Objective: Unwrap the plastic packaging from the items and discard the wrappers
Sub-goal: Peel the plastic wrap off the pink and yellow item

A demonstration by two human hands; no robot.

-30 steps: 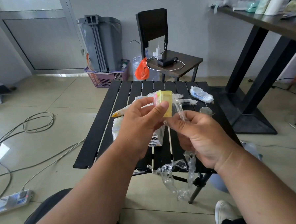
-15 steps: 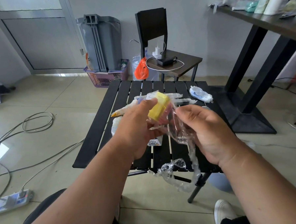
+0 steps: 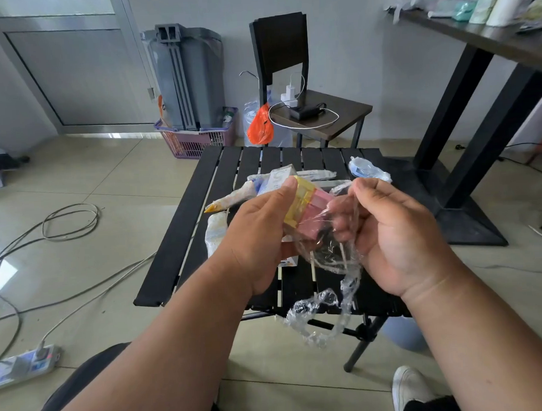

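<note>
Since half a second ago the yellow block has been turned in the left hand, so that a pink face now shows beside the yellow one, and the right hand has drawn the loosened film off toward that side.

From the head camera, the only view: the left hand (image 3: 259, 237) grips the yellow-and-pink block (image 3: 308, 214) with the thumb pressed on its upper yellow edge and the fingers curled beneath, most likely to hold it steady and hand the still-covered pink end to the other hand. The right hand (image 3: 393, 230) has its fingers curled round a bunch of clear plastic wrap (image 3: 331, 249), stretched taut across the pink face. That tension suggests the film still clings there and is being pulled away. A long twisted tail of the wrap (image 3: 319, 316) hangs free below both hands, clear of the worktop (image 3: 186, 235), so a good part of the unwrapping looks done.

Both hands work in the air above the near half of the black slatted worktop. Behind them lie more wrapped items: a long white one with a yellow tip (image 3: 231, 199), a white bundle (image 3: 216, 236) at the left, and a small bluish packet (image 3: 366, 169) near the far right corner. They appear to wait their turn. I cannot tell where the wrappers are meant to go.
</note>
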